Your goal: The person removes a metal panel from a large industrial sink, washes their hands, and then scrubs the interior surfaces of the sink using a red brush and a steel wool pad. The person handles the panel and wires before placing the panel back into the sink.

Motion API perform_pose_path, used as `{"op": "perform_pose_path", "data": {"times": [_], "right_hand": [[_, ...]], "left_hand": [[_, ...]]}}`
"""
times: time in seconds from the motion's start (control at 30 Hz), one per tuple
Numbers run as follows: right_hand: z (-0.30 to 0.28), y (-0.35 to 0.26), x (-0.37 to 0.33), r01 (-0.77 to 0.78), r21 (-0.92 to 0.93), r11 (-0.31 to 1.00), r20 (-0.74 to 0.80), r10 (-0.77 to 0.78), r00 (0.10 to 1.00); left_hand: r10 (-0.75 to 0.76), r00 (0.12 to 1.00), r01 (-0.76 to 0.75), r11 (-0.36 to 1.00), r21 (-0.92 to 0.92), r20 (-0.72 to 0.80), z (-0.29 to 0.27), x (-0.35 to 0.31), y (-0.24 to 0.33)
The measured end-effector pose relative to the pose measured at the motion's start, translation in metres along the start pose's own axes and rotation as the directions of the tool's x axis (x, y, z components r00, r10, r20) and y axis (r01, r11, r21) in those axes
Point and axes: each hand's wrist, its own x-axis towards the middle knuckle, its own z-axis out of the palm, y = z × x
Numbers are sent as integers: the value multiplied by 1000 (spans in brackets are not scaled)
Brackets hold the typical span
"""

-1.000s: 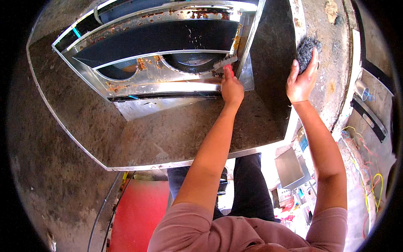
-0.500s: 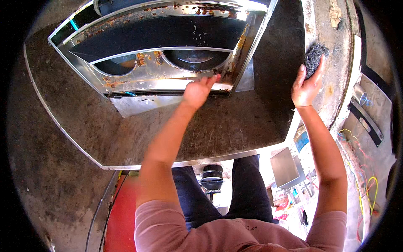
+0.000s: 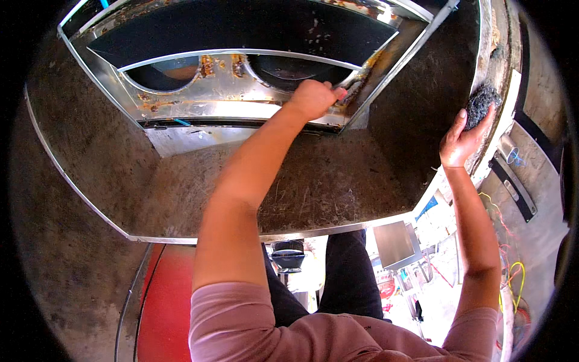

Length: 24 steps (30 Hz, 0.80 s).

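My right hand [image 3: 461, 142] holds a dark, tangled steel wool scourer [image 3: 482, 107] against the worn ledge on the right. The thumb and fingers are closed around its lower side. My left hand [image 3: 315, 99] is at the lower right corner of a stained metal housing [image 3: 211, 110], below a black curved panel [image 3: 235, 30]. Its fingers are curled, and whatever they may hold is hidden from view. Two round openings show in the housing, the right one [image 3: 295, 69] just behind my left hand. Rust-brown and yellowish stains mark the metal.
A grimy brown hood surface [image 3: 301, 187] with a pale metal rim surrounds the housing. Below the rim are a grey metal box [image 3: 395, 244] and a red surface [image 3: 166, 301]. Loose yellow wire [image 3: 517, 280] and a short metal tube [image 3: 508, 148] are on the right.
My left hand has moved right and up to the housing's corner, its fingers now more curled. In the picture, my right hand and the scourer sit farther right and lower; the view has also shifted.
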Motion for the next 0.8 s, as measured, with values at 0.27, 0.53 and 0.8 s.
{"op": "perform_pose_path", "data": {"times": [0.27, 0.53, 0.8], "right_hand": [[0, -1, 1, 13, -5, 1000, 3, -13, 1000], [1, 4, 1, 69, -47, 997, 2, -69, 998], [2, 1, 1, 123, -70, 990, -29, -125, 992]], "left_hand": [[-91, 992, 85, 994, -69, -89, 12, -14, 7], [-88, 985, 90, 996, 7, -149, 33, -6, 13], [-154, 969, 135, 985, -107, -195, 74, 9, 40]]}}
